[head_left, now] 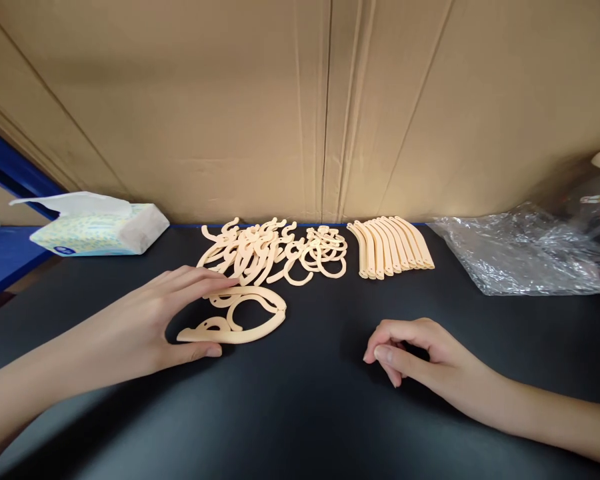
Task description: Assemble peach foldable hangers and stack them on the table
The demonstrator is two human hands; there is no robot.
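A cream plastic folding hanger [267,330] lies folded on the black table, its two arms curving around a hook. My left hand [173,317] spans it from the left, thumb beside the near arm and fingers over the far edge. Those fingers are apart and not closed round the hanger; I cannot tell whether they touch it. On the right, my right hand [417,353] rests at the table with fingers curled and thumb against them, and nothing shows in it. Behind the hanger is a loose heap of cream hooks [255,253]. Beside the heap stands a row of cream hanger arms [393,247].
A tissue pack [100,227] sits at the back left, one tissue sticking out. Clear plastic bags [520,257] lie at the back right. Cardboard [230,113] walls off the far edge of the black table [300,413]. A blue frame [10,260] borders the left.
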